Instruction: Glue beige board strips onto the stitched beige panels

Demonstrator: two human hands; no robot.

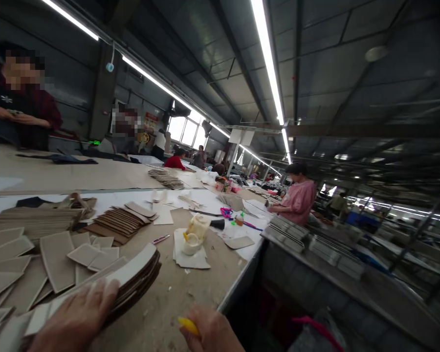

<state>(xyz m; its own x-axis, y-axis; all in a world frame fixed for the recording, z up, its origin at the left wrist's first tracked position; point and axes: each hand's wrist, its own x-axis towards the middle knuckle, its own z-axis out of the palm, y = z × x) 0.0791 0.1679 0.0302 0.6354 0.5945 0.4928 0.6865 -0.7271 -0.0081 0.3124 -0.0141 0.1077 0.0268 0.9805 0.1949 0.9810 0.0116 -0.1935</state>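
Observation:
My left hand (75, 320) lies flat on a fanned stack of curved beige leather pieces (132, 276) at the near edge of the worktable (190, 293), fingers spread over the top piece. My right hand (212, 332) is at the bottom edge, closed around a small yellow tool (187, 325) whose tip sticks out to the left. Loose beige cut pieces (55, 259) are spread to the left of the stack.
A glue pot with brush (194, 234) sits on white paper mid-table, with a brown stack (113, 222), scissors (226, 212) and a pen (161, 239) nearby. A person in pink (297, 195) works at the right, other people at the far left. Grey trays (315, 242) line the conveyor.

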